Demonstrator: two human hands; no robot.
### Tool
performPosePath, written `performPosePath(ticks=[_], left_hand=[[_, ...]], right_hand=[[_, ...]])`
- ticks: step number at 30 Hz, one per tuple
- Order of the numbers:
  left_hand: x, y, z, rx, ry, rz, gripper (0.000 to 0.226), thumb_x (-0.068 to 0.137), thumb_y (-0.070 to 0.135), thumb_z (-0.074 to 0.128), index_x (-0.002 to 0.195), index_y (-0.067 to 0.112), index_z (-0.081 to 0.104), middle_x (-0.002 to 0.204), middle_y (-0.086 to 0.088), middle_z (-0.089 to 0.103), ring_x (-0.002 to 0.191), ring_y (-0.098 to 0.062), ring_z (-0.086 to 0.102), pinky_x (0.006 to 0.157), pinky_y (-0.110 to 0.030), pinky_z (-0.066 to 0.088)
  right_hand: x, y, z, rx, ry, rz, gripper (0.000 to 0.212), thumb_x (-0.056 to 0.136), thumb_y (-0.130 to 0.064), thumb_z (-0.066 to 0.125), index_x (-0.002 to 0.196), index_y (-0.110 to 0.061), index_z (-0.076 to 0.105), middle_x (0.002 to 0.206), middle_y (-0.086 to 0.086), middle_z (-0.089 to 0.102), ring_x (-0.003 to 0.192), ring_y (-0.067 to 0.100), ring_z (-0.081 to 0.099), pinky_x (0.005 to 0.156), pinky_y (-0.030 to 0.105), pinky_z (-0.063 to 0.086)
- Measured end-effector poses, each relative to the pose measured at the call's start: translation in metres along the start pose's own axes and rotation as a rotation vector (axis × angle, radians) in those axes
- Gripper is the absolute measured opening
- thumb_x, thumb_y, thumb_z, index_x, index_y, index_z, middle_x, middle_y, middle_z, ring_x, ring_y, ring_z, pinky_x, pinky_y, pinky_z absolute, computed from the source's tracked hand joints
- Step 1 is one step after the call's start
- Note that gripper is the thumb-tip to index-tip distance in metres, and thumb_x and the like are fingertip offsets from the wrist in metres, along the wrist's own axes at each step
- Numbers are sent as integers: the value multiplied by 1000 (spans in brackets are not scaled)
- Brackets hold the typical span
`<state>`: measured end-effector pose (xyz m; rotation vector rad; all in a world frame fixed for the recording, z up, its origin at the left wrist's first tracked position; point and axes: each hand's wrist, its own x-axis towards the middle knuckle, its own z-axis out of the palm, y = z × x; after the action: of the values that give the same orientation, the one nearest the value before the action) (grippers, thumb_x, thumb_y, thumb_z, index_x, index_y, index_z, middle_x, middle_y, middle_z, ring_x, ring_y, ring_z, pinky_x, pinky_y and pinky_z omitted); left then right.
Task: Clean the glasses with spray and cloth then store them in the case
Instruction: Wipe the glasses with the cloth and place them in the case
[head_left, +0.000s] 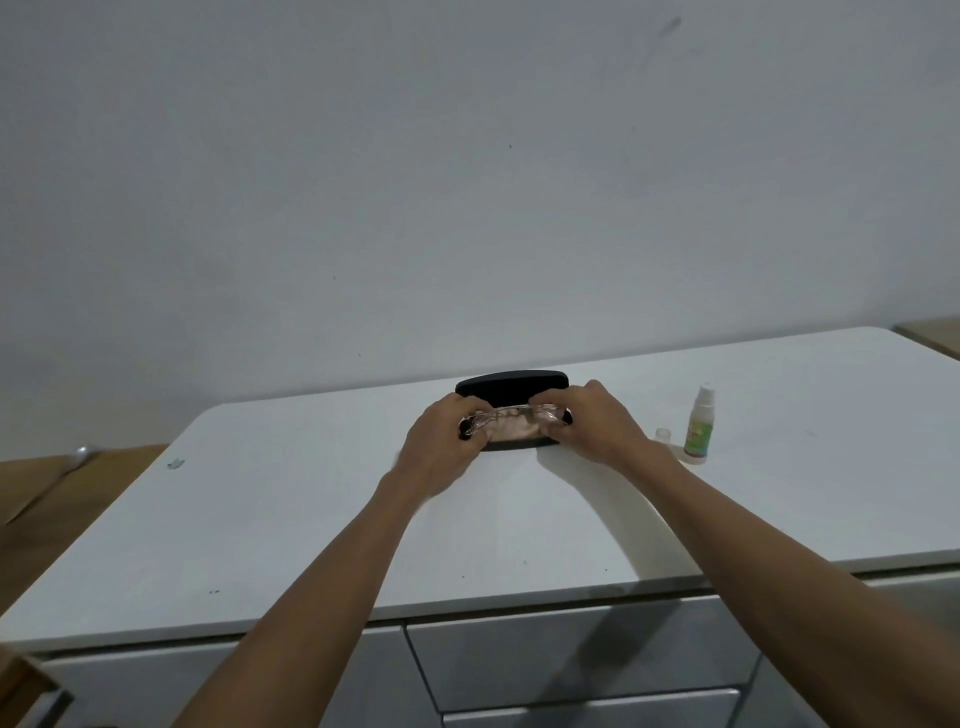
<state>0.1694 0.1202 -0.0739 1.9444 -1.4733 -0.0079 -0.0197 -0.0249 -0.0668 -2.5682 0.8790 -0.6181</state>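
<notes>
A black glasses case (511, 387) lies open at the far middle of the white table (311, 519), its lid raised toward the wall. Clear-framed glasses (511, 418) sit over the case's lower half, held at both ends. My left hand (441, 447) grips the left end and my right hand (597, 421) grips the right end. A pale cloth seems to lie under the glasses inside the case, but it is partly hidden. A small spray bottle (698, 426) with a green label stands upright to the right, and its clear cap (663, 435) sits beside it.
The table backs onto a plain wall. Grey drawers (571, 654) run below the front edge. A wooden surface with a metal object (83, 454) lies at the left, and another wooden surface (930, 332) shows at the far right.
</notes>
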Motion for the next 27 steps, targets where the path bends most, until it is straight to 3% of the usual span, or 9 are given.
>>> performPosePath(ticks=[5, 9, 13, 16, 18, 20, 22, 27], left_hand=[[-4, -3, -4, 4, 6, -24, 18, 91, 38, 65, 109, 42, 68, 100, 16, 65, 74, 2, 52, 68, -25, 40], [-7, -3, -5, -16, 9, -47, 24, 92, 34, 66, 114, 41, 72, 105, 19, 70, 72, 3, 51, 70, -25, 42], [-10, 1, -7, -13, 41, -96, 27, 93, 22, 65, 112, 37, 76, 71, 18, 61, 67, -14, 56, 64, -32, 47], [-11, -1, -6, 16, 50, -72, 26, 94, 22, 65, 114, 34, 76, 65, 16, 52, 62, -10, 50, 61, -27, 39], [-10, -4, -5, 27, 44, -81, 23, 93, 28, 65, 112, 38, 75, 71, 8, 58, 62, -10, 50, 63, -28, 42], [-9, -10, -3, 37, 32, -89, 22, 93, 34, 65, 112, 42, 74, 98, 5, 72, 68, -11, 54, 68, -30, 49], [-9, -12, -3, 34, 19, -97, 23, 93, 36, 65, 114, 41, 73, 120, 10, 72, 75, -13, 55, 73, -30, 50], [-10, -12, -4, 45, 16, -82, 30, 94, 37, 64, 122, 40, 71, 121, 6, 72, 88, -17, 63, 75, -30, 49]], right_hand=[[1, -6, -2, -87, -23, 2, 37, 97, -41, 63, 134, -40, 64, 124, 0, 65, 119, 30, 46, 86, 37, 46], [0, -11, -3, -150, -39, 8, 36, 100, -41, 57, 135, -42, 63, 124, 0, 68, 119, 30, 46, 91, 40, 46], [-3, -17, -5, -236, -12, 16, 37, 97, -33, 57, 132, -42, 65, 120, -2, 70, 116, 30, 48, 88, 40, 44], [-6, -19, -3, -237, 3, 32, 35, 96, -30, 56, 128, -40, 67, 120, -1, 68, 116, 31, 48, 88, 40, 46], [-7, -18, -1, -230, 3, 34, 35, 98, -32, 56, 130, -41, 66, 122, -1, 66, 116, 31, 48, 87, 40, 45], [-8, -16, 1, -216, -1, 39, 39, 99, -33, 56, 136, -41, 62, 126, -2, 65, 118, 31, 48, 87, 39, 45], [-8, -17, 2, -219, -13, 40, 42, 100, -33, 55, 141, -41, 58, 127, -1, 66, 120, 31, 48, 88, 39, 45], [-10, -18, 1, -173, 14, 32, 40, 96, -29, 58, 135, -38, 63, 123, -3, 68, 117, 29, 49, 85, 39, 48]])
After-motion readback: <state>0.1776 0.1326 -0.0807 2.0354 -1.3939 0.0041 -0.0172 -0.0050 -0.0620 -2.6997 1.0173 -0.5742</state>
